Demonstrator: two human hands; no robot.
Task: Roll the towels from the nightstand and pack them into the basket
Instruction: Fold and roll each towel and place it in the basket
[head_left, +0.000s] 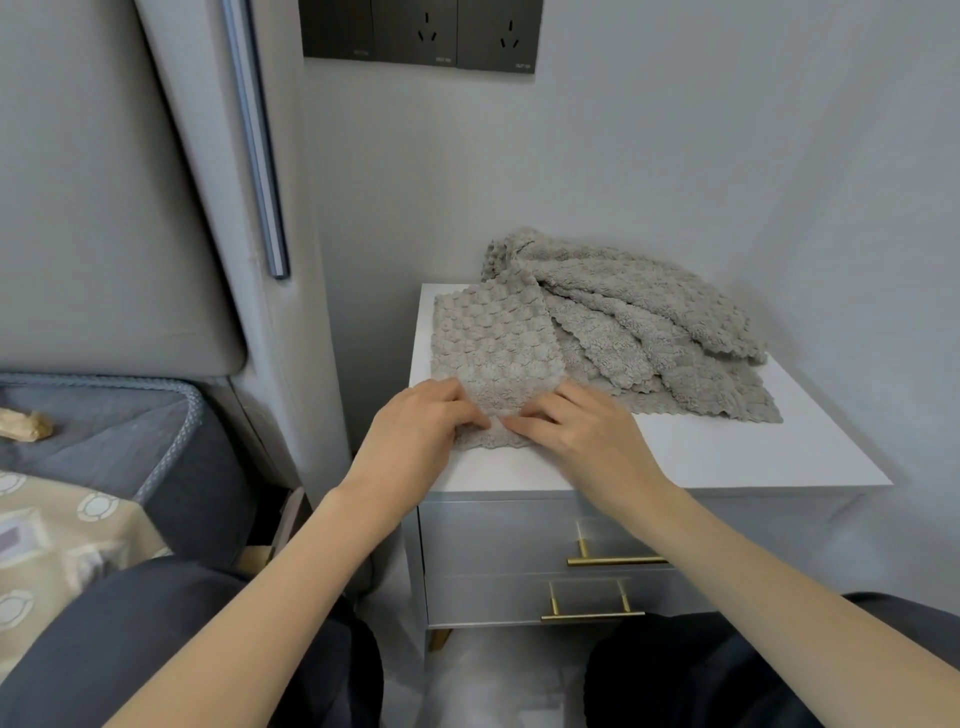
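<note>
The padded grey headboard (104, 208) fills the left side of the room, with the dark mattress (104, 431) and a beige patterned bedcover (62, 530) below it. To the right, tucked into the corner of the walls, stands the nightstand (701, 457), white on top with two grey drawers in front.

A loose pile of towels (649, 312), grey-beige and bobbly, sprawls over the rear and right part of the nightstand top. It runs from the back edge towards the right edge, and its lowest layer lies flat and reaches towards the middle. One single towel (493, 343) lies as a long strip along the left edge. Its far end touches the pile and its near end stops a little short of the front edge.

The person sits facing the nightstand with both bare forearms stretched out. The left hand (415, 431) and the right hand (582, 431) meet at the near end of the single towel. The fingers of both are bent over a small raised fold of cloth and grip it between them, fingertips almost touching. I cannot see the thumbs.

A dark socket panel (421, 34) sits high on the wall. Each drawer has a brass handle, the upper handle (615, 560) partly behind the right forearm and the lower handle (592, 616) beneath it.
</note>
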